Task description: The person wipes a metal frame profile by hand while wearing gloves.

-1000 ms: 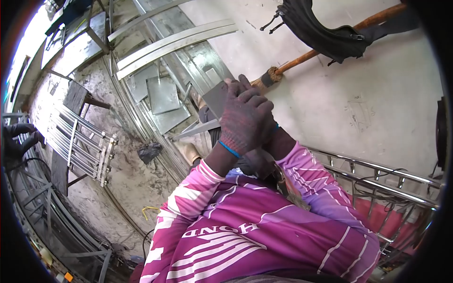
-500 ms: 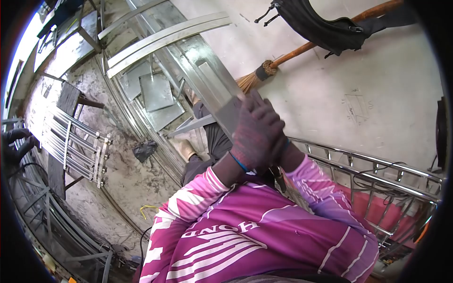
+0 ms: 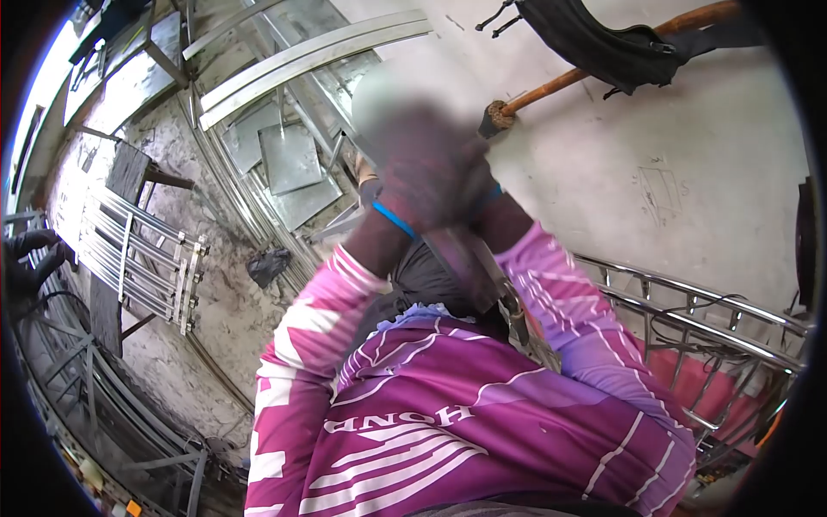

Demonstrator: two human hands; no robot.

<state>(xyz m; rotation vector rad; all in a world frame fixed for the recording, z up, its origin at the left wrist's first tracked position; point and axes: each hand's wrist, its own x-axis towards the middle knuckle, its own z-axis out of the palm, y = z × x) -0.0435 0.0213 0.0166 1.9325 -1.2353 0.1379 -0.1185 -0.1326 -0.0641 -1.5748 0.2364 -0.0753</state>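
Both my hands are raised together in front of my chest, dark gloves on and blue bands at the wrists. My left hand (image 3: 413, 177) and my right hand (image 3: 474, 177) overlap, and motion blur smears their fingers, so I cannot see how far they are closed. A smeared, dark, long shape (image 3: 465, 267) shows just below them; its kind does not come through. Beyond the hands, a pale blurred patch hides part of a metal frame (image 3: 319, 56). Dark trousers (image 3: 431, 280) show beneath the hands.
Flat metal sheets (image 3: 293, 159) lie on the floor to the left. A broom (image 3: 551, 93) and a black bag (image 3: 603, 52) are at the upper right. Chrome railing (image 3: 689, 302) runs along the right; a metal grille (image 3: 142, 246) stands at left, near another person's gloved hand (image 3: 34, 258).
My hands have shifted left and up and become blurred. The wide metal piece that was plain beside them is now largely hidden. Several background things appear slightly shifted with the view.
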